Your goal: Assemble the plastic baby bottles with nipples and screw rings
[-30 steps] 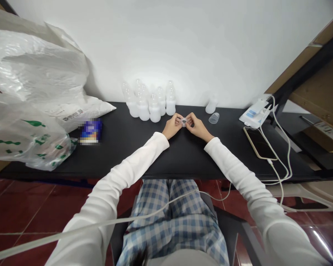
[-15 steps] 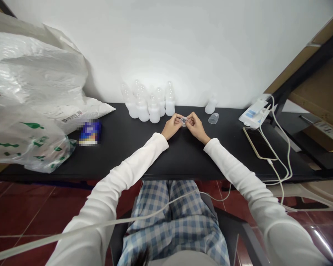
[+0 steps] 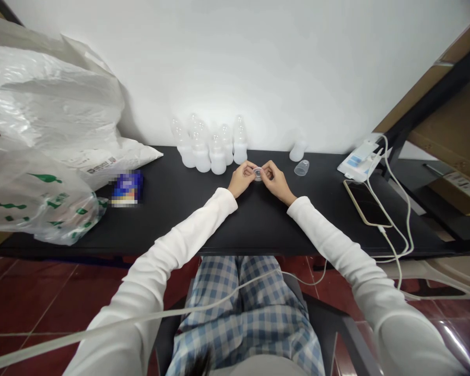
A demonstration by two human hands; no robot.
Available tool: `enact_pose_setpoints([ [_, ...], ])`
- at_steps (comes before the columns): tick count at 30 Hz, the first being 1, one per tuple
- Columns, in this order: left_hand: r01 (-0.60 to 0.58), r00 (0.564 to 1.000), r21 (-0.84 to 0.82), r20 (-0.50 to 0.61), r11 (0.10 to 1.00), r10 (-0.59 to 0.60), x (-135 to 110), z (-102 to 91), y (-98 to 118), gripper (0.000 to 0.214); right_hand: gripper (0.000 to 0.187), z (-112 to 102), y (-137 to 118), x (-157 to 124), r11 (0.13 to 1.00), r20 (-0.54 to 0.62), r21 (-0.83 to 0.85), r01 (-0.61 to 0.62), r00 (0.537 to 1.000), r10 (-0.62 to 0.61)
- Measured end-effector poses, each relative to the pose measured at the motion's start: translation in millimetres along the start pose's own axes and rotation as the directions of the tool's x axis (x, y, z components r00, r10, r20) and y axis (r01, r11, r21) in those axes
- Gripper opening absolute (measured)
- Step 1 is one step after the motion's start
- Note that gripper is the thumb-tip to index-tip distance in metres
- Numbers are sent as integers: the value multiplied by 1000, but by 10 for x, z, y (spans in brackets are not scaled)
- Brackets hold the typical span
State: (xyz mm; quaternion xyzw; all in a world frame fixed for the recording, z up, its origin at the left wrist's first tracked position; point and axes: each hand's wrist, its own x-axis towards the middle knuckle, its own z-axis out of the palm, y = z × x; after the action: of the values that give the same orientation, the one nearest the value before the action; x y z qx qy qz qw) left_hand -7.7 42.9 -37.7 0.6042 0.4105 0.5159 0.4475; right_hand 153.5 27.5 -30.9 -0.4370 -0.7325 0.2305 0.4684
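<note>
Between my two hands is a small clear bottle ring [image 3: 257, 174], round and see-through, held above the black table. My left hand [image 3: 242, 178] pinches its left side with thumb and fingertips. On the opposite side, my right hand [image 3: 273, 179] grips it in the same way. Part of the ring is covered by my fingers. Beyond my right hand a clear dome-shaped cap [image 3: 301, 167] lies tilted on the table, close to a white bottle [image 3: 297, 151]. Several white baby bottles [image 3: 218, 159] with clear domed caps stand in a group behind my left hand.
Large plastic bags [image 3: 47, 193] fill the table's left end, with a blurred blue packet [image 3: 127, 188] beside them. At the right lie a phone [image 3: 367, 202] with its cable and a white power strip [image 3: 358, 161]. A white wall [image 3: 258, 68] rises behind the black table [image 3: 172, 209].
My fingers have shifted slightly on the ring, and it has turned and dipped a little toward me. The bottles and the loose cap stay where they were.
</note>
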Motion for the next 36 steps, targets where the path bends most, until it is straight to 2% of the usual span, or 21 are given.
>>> enact_pose_setpoints([
  [6, -27, 999, 11, 43, 1000, 27, -37, 11, 34, 11, 32, -10, -40, 1, 998, -51, -62, -4, 999, 0],
  [10, -60, 995, 21, 75, 998, 58, -45, -1, 40, 12, 33, -7, -52, -8, 1000, -59, -6, -18, 998, 18],
  [15, -116, 993, 222, 32, 968, 112, -55, -29, 28, 12, 37, 28, 13, -10, 995, 15, 82, -54, 998, 53],
  [19, -118, 993, 303, 61, 946, 104, -55, -36, -4, 11, 41, 52, 79, 0, 986, 46, 151, -67, 997, 60],
  [24, -112, 992, 292, 86, 950, 91, -39, -26, -44, 10, 40, 45, 70, 3, 989, 27, 134, -56, 998, 53],
  [28, -106, 990, 185, 112, 977, 86, -33, -21, -46, 6, 39, -8, 59, 11, 993, 12, 107, -50, 999, 49],
  [32, -99, 991, 90, 104, 991, 90, -17, -25, -60, 15, 45, -39, 116, 27, 983, 68, 174, -49, 997, 38],
  [36, -91, 991, 90, 101, 992, 82, -2, -33, -84, 22, 48, -7, 183, 43, 975, 67, 214, -54, 997, 41],
])
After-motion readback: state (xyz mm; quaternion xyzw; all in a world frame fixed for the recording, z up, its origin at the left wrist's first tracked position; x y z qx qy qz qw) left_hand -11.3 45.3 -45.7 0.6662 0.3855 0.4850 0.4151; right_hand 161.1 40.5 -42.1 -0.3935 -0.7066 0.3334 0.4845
